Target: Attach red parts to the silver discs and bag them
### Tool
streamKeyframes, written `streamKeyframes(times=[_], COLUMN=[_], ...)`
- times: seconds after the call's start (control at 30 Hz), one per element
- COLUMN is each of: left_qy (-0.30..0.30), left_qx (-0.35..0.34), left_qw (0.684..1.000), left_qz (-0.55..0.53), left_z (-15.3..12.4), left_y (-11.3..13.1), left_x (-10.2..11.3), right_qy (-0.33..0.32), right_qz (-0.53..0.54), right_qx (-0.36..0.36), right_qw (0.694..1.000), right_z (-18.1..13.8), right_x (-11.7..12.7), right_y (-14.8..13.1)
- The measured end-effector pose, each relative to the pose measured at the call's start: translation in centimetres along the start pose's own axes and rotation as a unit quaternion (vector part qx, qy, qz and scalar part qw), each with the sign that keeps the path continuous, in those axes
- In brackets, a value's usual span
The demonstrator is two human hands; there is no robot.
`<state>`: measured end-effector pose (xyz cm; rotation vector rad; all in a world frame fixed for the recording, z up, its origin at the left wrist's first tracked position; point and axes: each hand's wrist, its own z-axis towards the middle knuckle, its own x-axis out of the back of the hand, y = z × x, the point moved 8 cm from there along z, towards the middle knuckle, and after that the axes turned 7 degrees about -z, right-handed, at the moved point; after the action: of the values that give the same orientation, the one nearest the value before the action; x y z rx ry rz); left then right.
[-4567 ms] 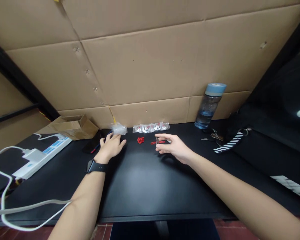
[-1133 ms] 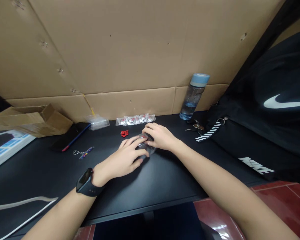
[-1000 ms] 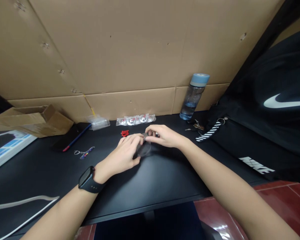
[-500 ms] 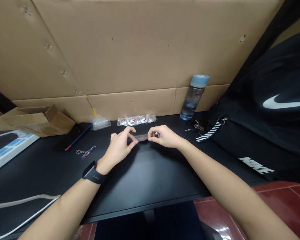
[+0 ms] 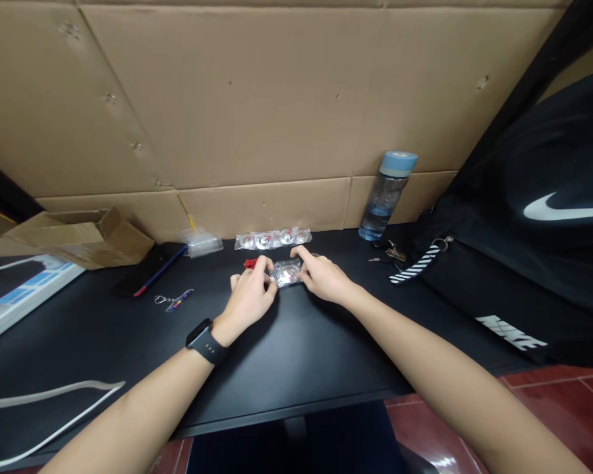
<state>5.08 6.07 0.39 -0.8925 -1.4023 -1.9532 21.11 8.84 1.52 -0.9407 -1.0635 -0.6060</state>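
Between my two hands, low at the middle of the black desk, is a small clear plastic packet (image 5: 287,272) with something silvery inside. My left hand (image 5: 253,287) pinches its left edge with curled fingers; a black watch is on that wrist. At the packet's right edge, my right hand (image 5: 325,276) grips with thumb and fingertips. Just behind my left fingers lies a small red bundle (image 5: 250,263), partly hidden. Farther back, a row of clear packets with round silvery pieces (image 5: 273,239) rests along the cardboard wall.
On the left are an open cardboard box (image 5: 86,237), a dark phone (image 5: 143,270) with a blue-red pen, a keychain (image 5: 175,300) and clear plastic bags (image 5: 201,243). To the right stand a water bottle (image 5: 383,197), keys (image 5: 394,253) and a black bag (image 5: 474,283). White cables (image 5: 54,431) cross the front left.
The packet has turned from nearly edge-on to showing its broad face, lower against the desk. My left hand shifted slightly right, and the red bundle behind it has come into view.
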Motion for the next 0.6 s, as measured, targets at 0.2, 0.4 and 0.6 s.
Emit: streamKeyframes(times=[0.2, 0.4, 0.6], left_qy=[-0.021, 0.009, 0.01], left_qx=[-0.03, -0.037, -0.088], left_qw=[0.998, 0.996, 0.992], left_qz=[0.051, 0.085, 0.085], left_z=[0.3, 0.4, 0.5], left_y=[-0.4, -0.5, 0.3], left_x=[-1.1, -1.1, -0.7], right_qy=[-0.009, 0.022, 0.024], right_qz=[-0.055, -0.11, -0.088], right_qx=[0.0, 0.072, 0.102], right_qw=[0.998, 0.991, 0.991], right_z=[0.2, 0.1, 0.2], right_x=[-0.7, -0.5, -0.6], right_y=[0.0, -1.1, -1.2])
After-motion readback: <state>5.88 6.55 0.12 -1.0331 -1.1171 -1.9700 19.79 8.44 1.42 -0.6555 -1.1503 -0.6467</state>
